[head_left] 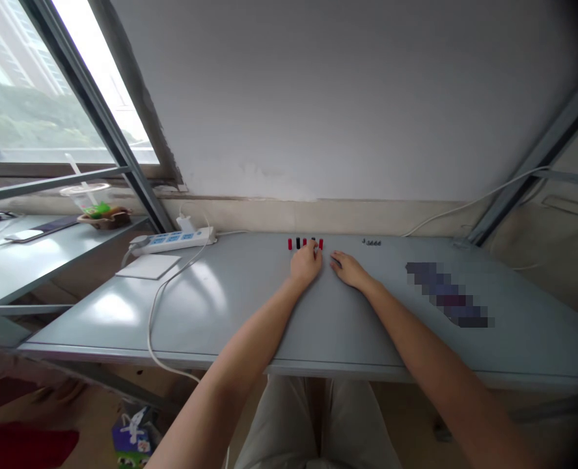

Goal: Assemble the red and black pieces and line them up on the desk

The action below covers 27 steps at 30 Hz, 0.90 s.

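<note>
Left hand (306, 262) right at row of red and black pieces (304, 243), partly hiding them; right hand (348, 270) just beside, on counter (250, 312). Can't tell either grip.

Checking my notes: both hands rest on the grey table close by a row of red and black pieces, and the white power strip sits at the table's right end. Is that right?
No: the white power strip sits at the left end of the grey table, as the head view shows. The left hand and right hand do rest close by the red and black pieces.
</note>
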{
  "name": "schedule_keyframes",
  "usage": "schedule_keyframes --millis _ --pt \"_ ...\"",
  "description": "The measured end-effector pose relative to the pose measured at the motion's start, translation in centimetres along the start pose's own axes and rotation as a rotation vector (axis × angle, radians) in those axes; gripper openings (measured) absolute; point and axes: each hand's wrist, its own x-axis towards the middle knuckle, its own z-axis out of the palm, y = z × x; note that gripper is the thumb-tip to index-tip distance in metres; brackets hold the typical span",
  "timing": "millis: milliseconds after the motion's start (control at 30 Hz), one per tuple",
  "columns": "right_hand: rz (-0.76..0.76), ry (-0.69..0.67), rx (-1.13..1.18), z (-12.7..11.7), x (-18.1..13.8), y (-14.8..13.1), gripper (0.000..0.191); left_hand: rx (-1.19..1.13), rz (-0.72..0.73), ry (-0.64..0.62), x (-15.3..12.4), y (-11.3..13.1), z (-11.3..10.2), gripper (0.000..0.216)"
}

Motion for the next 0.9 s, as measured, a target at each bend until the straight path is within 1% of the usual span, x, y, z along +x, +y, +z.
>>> schedule_keyframes --millis 67,200,300,367,433,533,600,733,833,900 --pt "0.003 0.005 0.003 0.2 0.0 0.1 0.038 0.056 -0.004 -0.023 0.1 0.6 -0.3 0.042" --pt "-0.011 0.015 0.026 0.4 0.1 0.3 0.037 0.182 0.001 -0.175 0.7 1.5 -0.4 0.066" --pt "-0.021 0.023 0.038 0.3 0.2 0.4 0.036 0.22 -0.018 -0.262 1.2 2.1 -0.2 0.072" --pt "-0.02 0.029 0.045 0.3 0.2 0.3 0.036 0.233 -0.035 -0.288 1.6 2.4 0.0 0.07" --pt "-0.017 0.033 0.047 0.2 0.1 0.2 0.036 0.246 -0.04 -0.275 1.9 2.5 0.2 0.062" --pt "-0.024 0.048 0.05 0.1 0.0 0.1 0.035 0.227 -0.002 -0.193 2.4 2.3 0.5 0.043" --pt "-0.024 0.066 0.065 0.0 0.0 -0.1 0.033 0.168 0.022 -0.134 2.5 2.0 0.6 0.035" --pt "0.034 0.118 0.132 -0.4 0.0 -0.3 0.033 -0.065 -0.01 -0.058 2.4 1.5 0.7 0.026" --pt "0.097 0.185 0.199 -0.8 0.2 -0.7 0.033 -0.276 -0.018 -0.053 1.8 1.1 0.9 0.021" --pt "0.104 0.214 0.241 -1.1 0.2 -1.1 0.031 -0.396 -0.036 -0.063 1.3 0.9 1.1 0.019"
